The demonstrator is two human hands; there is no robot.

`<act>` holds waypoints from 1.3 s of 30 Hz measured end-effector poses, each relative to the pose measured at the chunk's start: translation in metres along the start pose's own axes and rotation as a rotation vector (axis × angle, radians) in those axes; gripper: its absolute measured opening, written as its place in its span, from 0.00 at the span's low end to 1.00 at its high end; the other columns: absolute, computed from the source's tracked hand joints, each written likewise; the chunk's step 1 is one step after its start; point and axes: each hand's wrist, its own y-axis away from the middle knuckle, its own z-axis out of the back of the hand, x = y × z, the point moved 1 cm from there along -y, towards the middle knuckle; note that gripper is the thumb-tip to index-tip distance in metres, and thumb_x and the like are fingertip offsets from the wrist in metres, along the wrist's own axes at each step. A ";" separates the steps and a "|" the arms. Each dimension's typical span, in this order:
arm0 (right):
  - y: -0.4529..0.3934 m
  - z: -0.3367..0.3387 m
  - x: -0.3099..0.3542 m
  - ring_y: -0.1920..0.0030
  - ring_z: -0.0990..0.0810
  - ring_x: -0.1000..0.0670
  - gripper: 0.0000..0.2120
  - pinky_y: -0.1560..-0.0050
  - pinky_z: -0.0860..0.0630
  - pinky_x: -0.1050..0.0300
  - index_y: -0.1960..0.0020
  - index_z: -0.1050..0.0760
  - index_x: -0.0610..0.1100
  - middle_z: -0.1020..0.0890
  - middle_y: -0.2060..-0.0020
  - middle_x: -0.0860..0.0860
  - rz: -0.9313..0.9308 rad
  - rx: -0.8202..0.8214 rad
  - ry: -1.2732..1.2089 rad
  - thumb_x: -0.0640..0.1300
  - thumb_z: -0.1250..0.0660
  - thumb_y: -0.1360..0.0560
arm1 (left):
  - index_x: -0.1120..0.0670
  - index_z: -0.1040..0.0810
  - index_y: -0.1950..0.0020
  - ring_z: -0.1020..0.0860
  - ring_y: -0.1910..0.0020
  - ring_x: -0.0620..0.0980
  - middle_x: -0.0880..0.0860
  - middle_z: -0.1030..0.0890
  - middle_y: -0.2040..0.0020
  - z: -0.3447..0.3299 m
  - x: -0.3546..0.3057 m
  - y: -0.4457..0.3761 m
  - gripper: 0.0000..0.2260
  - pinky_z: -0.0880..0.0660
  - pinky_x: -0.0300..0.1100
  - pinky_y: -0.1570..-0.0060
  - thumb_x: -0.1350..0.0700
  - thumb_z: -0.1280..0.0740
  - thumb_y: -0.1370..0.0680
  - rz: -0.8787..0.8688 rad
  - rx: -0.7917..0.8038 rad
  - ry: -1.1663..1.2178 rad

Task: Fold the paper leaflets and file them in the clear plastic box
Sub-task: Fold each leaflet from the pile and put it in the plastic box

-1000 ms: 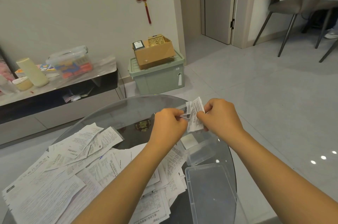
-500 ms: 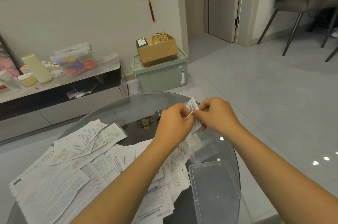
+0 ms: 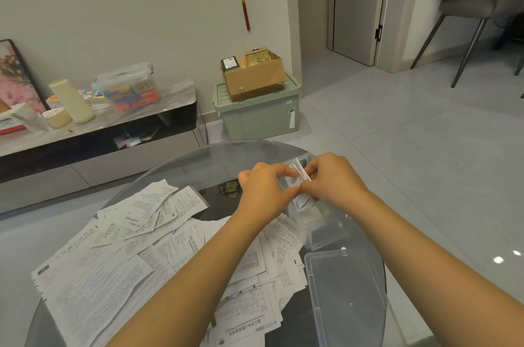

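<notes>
Folding is the step in hand, judged from how 1 small leaflet is held above the table. Furthest left, a loose heap of unfolded leaflets is spread flat over the near-left part of the round glass table, so most of the task is judged undone. Next, the left hand is raised over the table, its fingers curled and its thumb and fingertips pinched on the folded leaflet. On the other edge of that leaflet the right hand is likewise pinched, the 2 hands almost touching. The leaflet is held up in the air, already reduced to a narrow packet. Just below and to the right, the clear plastic box is seen on the table; its contents cannot be told. Nearer, at the right edge, a clear lid is lying flat. For the next move, the crease is to be pressed firm, and the packet is then to be lowered into the box.
</notes>
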 end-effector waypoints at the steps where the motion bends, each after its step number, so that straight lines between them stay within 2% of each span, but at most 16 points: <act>1: -0.002 -0.003 0.000 0.62 0.18 0.44 0.05 0.60 0.21 0.52 0.58 0.18 0.41 0.17 0.65 0.44 0.005 -0.003 0.054 0.41 0.31 0.32 | 0.43 0.20 0.44 0.30 0.36 0.48 0.45 0.22 0.40 -0.002 0.003 -0.001 0.10 0.44 0.42 0.39 0.47 0.30 0.26 0.006 0.013 0.004; 4: -0.008 -0.008 0.001 0.64 0.21 0.46 0.05 0.68 0.27 0.57 0.55 0.21 0.41 0.21 0.64 0.47 0.024 0.003 0.234 0.41 0.32 0.30 | 0.50 0.21 0.40 0.33 0.32 0.52 0.50 0.27 0.33 -0.003 0.009 0.000 0.12 0.38 0.45 0.31 0.57 0.35 0.22 -0.015 0.036 0.122; 6: -0.009 -0.013 0.002 0.67 0.26 0.47 0.01 0.73 0.35 0.61 0.59 0.24 0.42 0.26 0.68 0.48 0.032 0.028 0.313 0.39 0.34 0.29 | 0.52 0.24 0.36 0.39 0.28 0.48 0.51 0.31 0.29 -0.003 0.009 0.001 0.14 0.40 0.40 0.32 0.59 0.38 0.20 -0.042 0.040 0.111; 8: -0.012 -0.020 0.002 0.66 0.28 0.46 0.03 0.74 0.38 0.60 0.61 0.28 0.42 0.30 0.71 0.49 0.033 0.068 0.318 0.37 0.37 0.28 | 0.50 0.28 0.32 0.39 0.30 0.46 0.51 0.32 0.29 -0.002 0.009 0.003 0.16 0.39 0.35 0.37 0.59 0.41 0.19 -0.069 0.046 0.079; 9: -0.014 -0.023 0.001 0.64 0.27 0.45 0.02 0.73 0.38 0.60 0.59 0.27 0.41 0.31 0.71 0.50 0.039 0.079 0.307 0.37 0.38 0.28 | 0.49 0.29 0.31 0.39 0.31 0.45 0.51 0.32 0.30 -0.002 0.009 0.004 0.16 0.39 0.34 0.39 0.59 0.42 0.19 -0.085 0.058 0.063; 11: -0.015 -0.024 0.000 0.61 0.25 0.45 0.06 0.71 0.34 0.60 0.53 0.23 0.39 0.28 0.70 0.50 0.056 0.102 0.274 0.38 0.37 0.27 | 0.49 0.29 0.31 0.42 0.30 0.47 0.52 0.35 0.27 -0.001 0.009 0.004 0.17 0.40 0.37 0.36 0.59 0.46 0.18 -0.143 0.093 -0.020; 13: -0.012 -0.022 0.001 0.60 0.23 0.47 0.12 0.65 0.29 0.59 0.46 0.22 0.46 0.25 0.69 0.51 0.076 0.176 0.287 0.40 0.35 0.28 | 0.52 0.27 0.33 0.46 0.28 0.49 0.51 0.39 0.25 0.001 0.011 0.005 0.17 0.41 0.42 0.32 0.59 0.48 0.18 -0.178 0.113 -0.100; 16: -0.005 -0.024 0.000 0.62 0.20 0.50 0.22 0.60 0.24 0.59 0.37 0.27 0.52 0.20 0.68 0.51 0.079 0.306 0.256 0.38 0.34 0.29 | 0.56 0.26 0.34 0.46 0.28 0.49 0.51 0.41 0.24 0.003 0.014 0.003 0.17 0.42 0.43 0.31 0.58 0.48 0.18 -0.185 0.125 -0.140; 20: -0.008 -0.020 -0.005 0.70 0.20 0.59 0.18 0.62 0.23 0.63 0.37 0.26 0.49 0.17 0.64 0.50 0.075 0.387 0.168 0.39 0.35 0.26 | 0.56 0.27 0.32 0.47 0.28 0.48 0.50 0.46 0.22 0.004 0.017 0.000 0.18 0.42 0.43 0.30 0.56 0.49 0.18 -0.199 0.187 -0.169; 23: -0.006 -0.017 -0.001 0.56 0.18 0.49 0.16 0.52 0.23 0.55 0.38 0.26 0.48 0.17 0.53 0.46 0.132 0.484 0.259 0.40 0.35 0.25 | 0.55 0.27 0.33 0.47 0.28 0.47 0.49 0.45 0.22 0.006 0.019 -0.001 0.18 0.43 0.43 0.30 0.56 0.49 0.18 -0.209 0.203 -0.192; 25: -0.006 -0.017 -0.002 0.51 0.19 0.44 0.14 0.49 0.24 0.52 0.39 0.25 0.45 0.18 0.50 0.43 0.141 0.465 0.269 0.40 0.36 0.25 | 0.54 0.28 0.32 0.48 0.28 0.48 0.49 0.46 0.22 0.006 0.020 -0.001 0.18 0.43 0.44 0.30 0.55 0.49 0.18 -0.211 0.214 -0.220; 28: -0.008 -0.019 -0.003 0.50 0.20 0.43 0.13 0.49 0.25 0.52 0.40 0.24 0.43 0.19 0.48 0.43 0.141 0.444 0.307 0.42 0.36 0.24 | 0.52 0.29 0.32 0.49 0.27 0.48 0.50 0.49 0.22 0.006 0.022 -0.001 0.18 0.44 0.45 0.29 0.54 0.50 0.18 -0.227 0.218 -0.269; 31: -0.006 -0.019 -0.003 0.48 0.20 0.45 0.15 0.45 0.24 0.52 0.37 0.26 0.45 0.19 0.45 0.45 0.145 0.464 0.329 0.43 0.36 0.23 | 0.52 0.29 0.33 0.51 0.26 0.47 0.51 0.51 0.22 0.006 0.024 -0.001 0.17 0.43 0.46 0.30 0.54 0.50 0.18 -0.219 0.227 -0.276; 34: -0.006 -0.014 -0.003 0.45 0.22 0.47 0.16 0.45 0.26 0.55 0.35 0.27 0.47 0.20 0.43 0.49 0.134 0.387 0.347 0.42 0.39 0.22 | 0.51 0.29 0.33 0.52 0.26 0.48 0.51 0.52 0.21 0.005 0.024 0.000 0.17 0.41 0.46 0.30 0.55 0.50 0.18 -0.224 0.217 -0.295; 36: -0.006 -0.013 -0.006 0.46 0.22 0.46 0.15 0.45 0.25 0.53 0.37 0.25 0.47 0.19 0.44 0.49 0.133 0.321 0.379 0.39 0.41 0.23 | 0.51 0.30 0.32 0.53 0.26 0.47 0.51 0.52 0.21 0.005 0.023 0.000 0.17 0.41 0.47 0.30 0.55 0.49 0.19 -0.228 0.204 -0.294; 39: -0.005 -0.014 -0.010 0.50 0.21 0.44 0.15 0.50 0.23 0.51 0.44 0.21 0.45 0.18 0.50 0.46 0.138 0.269 0.399 0.35 0.42 0.25 | 0.50 0.31 0.30 0.53 0.25 0.47 0.51 0.52 0.21 0.005 0.020 -0.001 0.18 0.43 0.47 0.29 0.55 0.49 0.19 -0.223 0.188 -0.282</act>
